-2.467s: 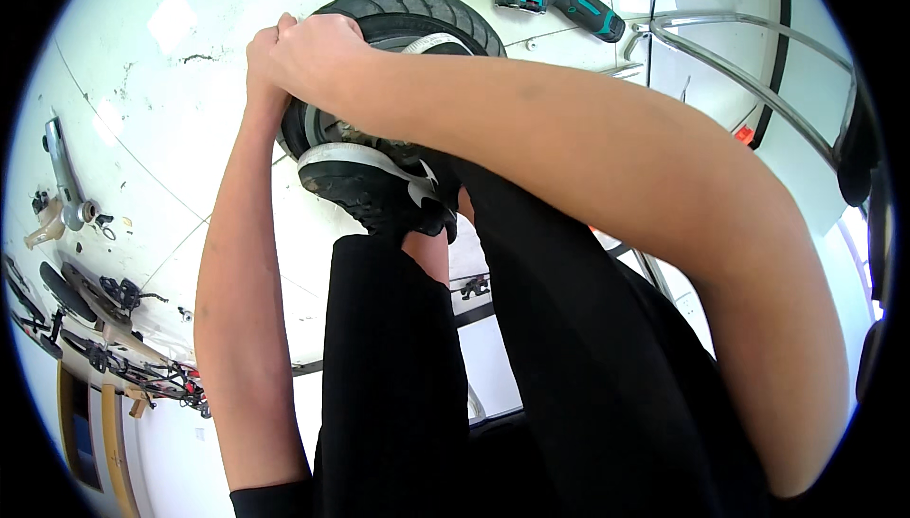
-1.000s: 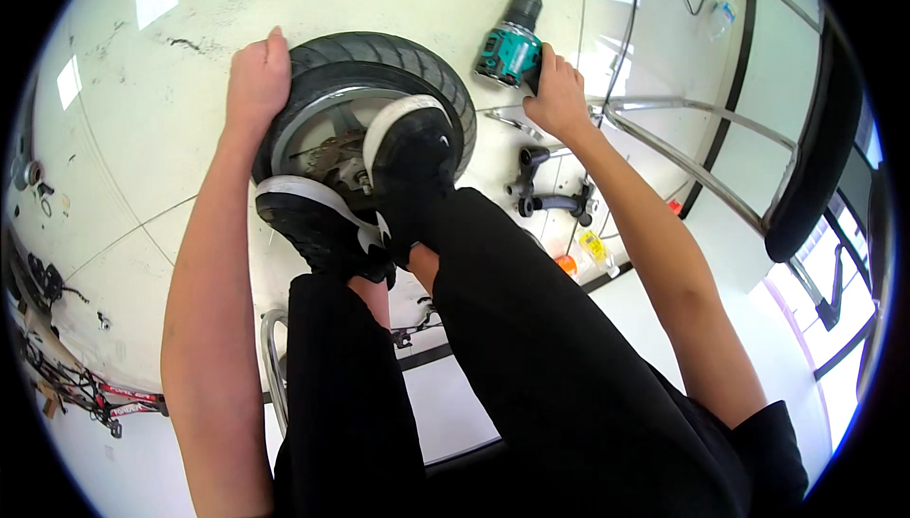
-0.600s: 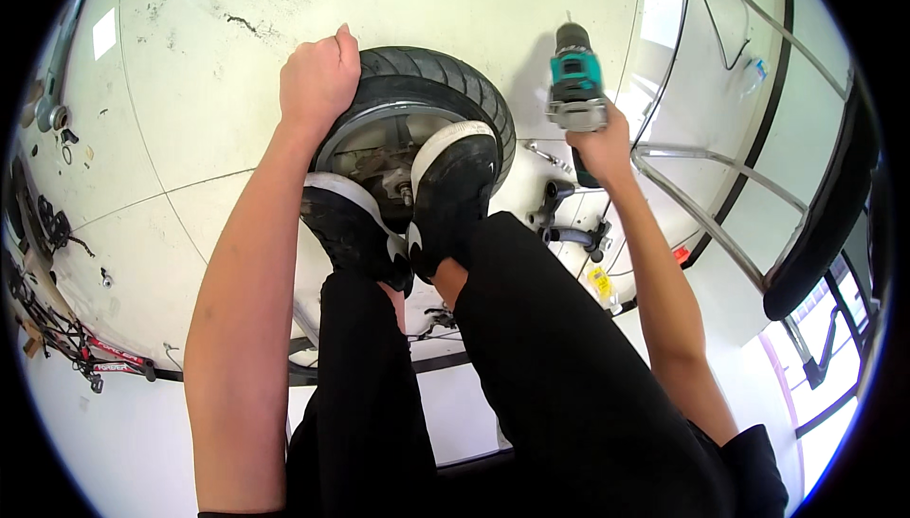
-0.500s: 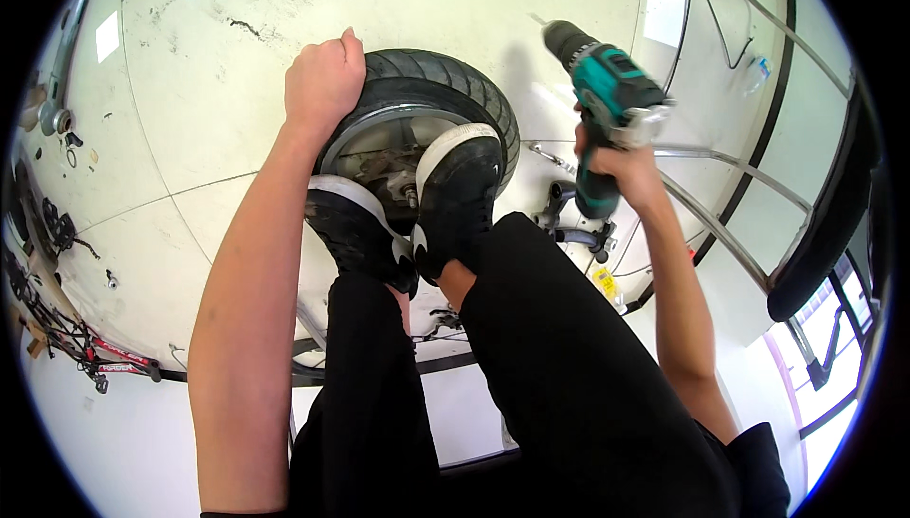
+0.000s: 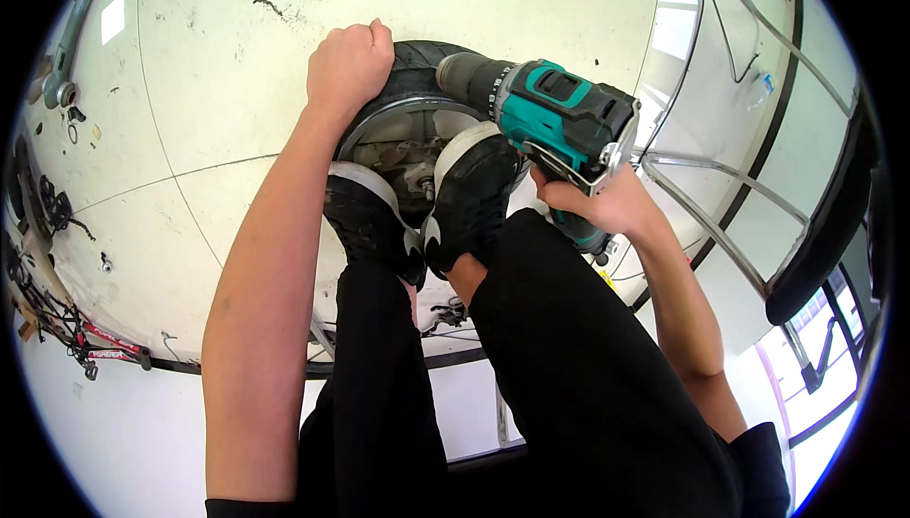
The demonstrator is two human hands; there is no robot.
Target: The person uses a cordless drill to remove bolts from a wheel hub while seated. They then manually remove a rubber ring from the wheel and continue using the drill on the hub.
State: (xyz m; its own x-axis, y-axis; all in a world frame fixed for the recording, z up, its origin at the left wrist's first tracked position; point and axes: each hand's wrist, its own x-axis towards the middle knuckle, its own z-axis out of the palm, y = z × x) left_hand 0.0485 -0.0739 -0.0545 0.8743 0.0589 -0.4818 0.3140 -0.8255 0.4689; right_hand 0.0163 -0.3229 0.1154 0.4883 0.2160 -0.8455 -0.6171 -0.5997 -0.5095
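A black-tyred wheel (image 5: 427,54) lies on the floor, its hub (image 5: 417,177) showing between my two black-and-white shoes (image 5: 466,186), which press against it. My left hand (image 5: 349,68) is closed over the tyre's upper left, its fingertips mostly out of sight. My right hand (image 5: 592,196) grips the handle of a teal and black cordless drill (image 5: 559,110), raised above the wheel's right side. The drill's chuck points left over the tyre, close to my left hand; whether it touches the tyre I cannot tell, and no bit is visible.
A chromed tube frame (image 5: 720,238) with a black pad (image 5: 820,234) stands at the right, beside cables and a plastic bottle (image 5: 760,87). Long metal parts (image 5: 66,54) lie at the far left, with red-and-black bicycle parts (image 5: 109,352) below them and small bits on the floor (image 5: 218,25).
My right hand left the tyre, took hold of the drill and lifted it, turning it leftward over the wheel. My left hand has stayed on the tyre.
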